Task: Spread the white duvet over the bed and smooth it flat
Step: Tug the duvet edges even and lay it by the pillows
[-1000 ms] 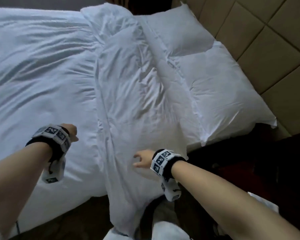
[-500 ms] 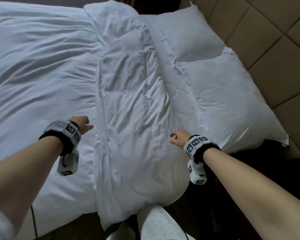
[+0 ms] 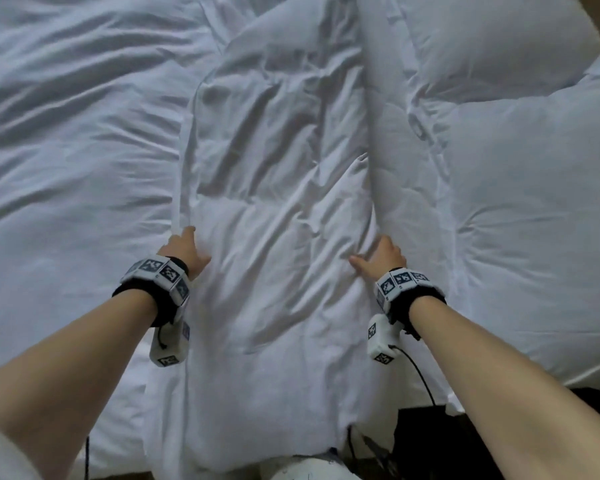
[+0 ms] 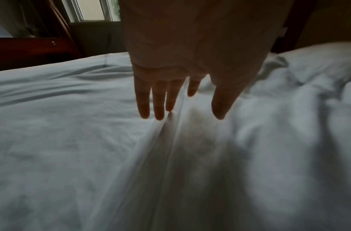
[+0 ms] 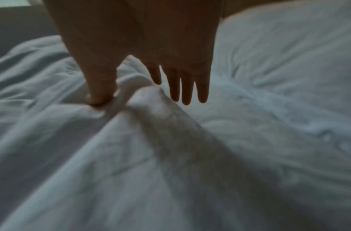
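Note:
The white duvet (image 3: 278, 202) lies as a long, creased, folded strip down the middle of the bed (image 3: 66, 150). My left hand (image 3: 187, 247) rests at the strip's left edge, fingers straight. In the left wrist view the left hand (image 4: 188, 115) straddles the duvet's folded edge (image 4: 170, 140), thumb on one side and fingers on the other. My right hand (image 3: 371, 258) lies at the strip's right edge. In the right wrist view the right hand (image 5: 143, 100) presses its thumb into the cloth beside a raised ridge (image 5: 161, 112), its straight fingers on the ridge's far side.
Two white pillows (image 3: 534, 202) (image 3: 492, 39) lie right of the strip. The bed's near edge and dark floor (image 3: 430, 445) are at the bottom, with a black cable (image 3: 420, 375) hanging from my right wrist. Dark wooden furniture (image 4: 32, 50) stands beyond the bed.
Both hands have reached forward from the bed's near edge onto the duvet, the left to the strip's left edge, the right to its right edge. My head has moved in closer.

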A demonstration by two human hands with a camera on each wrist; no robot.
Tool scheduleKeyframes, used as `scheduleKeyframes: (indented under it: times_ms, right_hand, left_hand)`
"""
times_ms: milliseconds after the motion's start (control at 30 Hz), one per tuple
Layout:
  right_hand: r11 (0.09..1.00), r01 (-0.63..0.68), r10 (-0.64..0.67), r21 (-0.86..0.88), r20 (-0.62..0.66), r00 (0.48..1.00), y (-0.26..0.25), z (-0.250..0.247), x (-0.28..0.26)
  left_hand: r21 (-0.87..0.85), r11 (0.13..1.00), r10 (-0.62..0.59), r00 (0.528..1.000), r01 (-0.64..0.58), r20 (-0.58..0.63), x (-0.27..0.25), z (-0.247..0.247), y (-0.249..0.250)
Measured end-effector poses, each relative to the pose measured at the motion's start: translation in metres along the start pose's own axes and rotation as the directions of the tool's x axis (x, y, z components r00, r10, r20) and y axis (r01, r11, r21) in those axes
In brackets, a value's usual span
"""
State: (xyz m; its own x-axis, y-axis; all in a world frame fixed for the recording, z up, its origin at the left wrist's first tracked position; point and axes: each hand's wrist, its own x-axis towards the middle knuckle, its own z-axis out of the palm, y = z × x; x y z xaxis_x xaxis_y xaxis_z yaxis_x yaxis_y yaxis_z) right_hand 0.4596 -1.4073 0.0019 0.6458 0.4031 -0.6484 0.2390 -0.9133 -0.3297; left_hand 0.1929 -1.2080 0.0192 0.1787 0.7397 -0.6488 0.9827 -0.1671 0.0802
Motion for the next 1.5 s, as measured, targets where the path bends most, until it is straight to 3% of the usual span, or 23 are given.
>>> scheduleKeyframes:
  times_ms: [67, 133, 267, 467, 667, 767, 867, 1000, 1100, 1233, 1367, 1500]
  right_hand:
    - [0.981, -0.065, 0.047, 0.181, 0.104, 0.993, 0.012, 0.011, 0.01]
    - [0.959, -0.119, 0.083, 0.256, 0.149, 0.985, 0.024, 0.022, 0.012]
    - [0.979, -0.127, 0.115, 0.16, 0.082, 0.99, 0.033, 0.025, 0.01]
    - [0.944, -0.05, 0.061, 0.326, -0.022, 0.998, 0.049, -0.015, -0.025]
    - [0.971, -0.231, 0.232, 0.058, -0.016, 0.973, 0.082, 0.004, -0.02]
    - [0.965, -0.262, 0.262, -0.005, -0.006, 0.965, 0.078, 0.009, -0.023]
    - [0.969, -0.233, 0.23, -0.078, -0.05, 0.972, 0.054, 0.0, -0.025]
    - [0.988, -0.111, 0.097, -0.108, -0.123, 0.988, -0.015, -0.011, -0.039]
    - [0.992, 0.037, -0.047, -0.122, -0.087, 0.995, -0.086, 0.003, -0.077]
    - [0.966, 0.227, -0.24, -0.128, -0.102, 0.965, -0.185, 0.049, -0.151]
    - [0.907, 0.375, -0.394, -0.192, -0.066, 0.917, -0.273, 0.134, -0.251]
    - [0.81, 0.543, -0.545, -0.222, 0.058, 0.837, -0.364, 0.249, -0.357]
  left_hand:
    - [-0.075, 0.996, -0.051, 0.998, 0.053, 0.022, 0.016, 0.016, -0.003]
    - [-0.149, 0.984, -0.092, 0.995, 0.096, 0.032, 0.024, 0.027, -0.005]
    - [-0.186, 0.973, -0.14, 0.99, 0.14, 0.014, 0.026, 0.025, 0.0]
    - [-0.106, 0.994, -0.018, 1.0, 0.017, -0.01, 0.023, -0.002, -0.001]
    - [0.002, 1.0, 0.008, 1.0, -0.008, 0.004, 0.015, 0.016, -0.011]
    - [0.033, 0.999, 0.001, 0.999, -0.002, 0.035, 0.008, 0.015, -0.025]
    - [-0.007, 1.0, 0.003, 1.0, -0.003, 0.009, -0.001, -0.004, -0.041]
    - [-0.115, 0.993, 0.003, 0.997, -0.012, -0.08, -0.017, -0.048, -0.076]
    - [-0.194, 0.98, 0.019, 0.99, -0.046, -0.141, -0.04, -0.081, -0.126]
    - [-0.273, 0.959, 0.017, 0.973, -0.081, -0.229, -0.077, -0.116, -0.228]
    - [-0.353, 0.933, -0.036, 0.958, -0.07, -0.283, -0.133, -0.138, -0.371]
    - [-0.421, 0.906, -0.191, 0.924, 0.036, -0.332, -0.186, -0.155, -0.543]
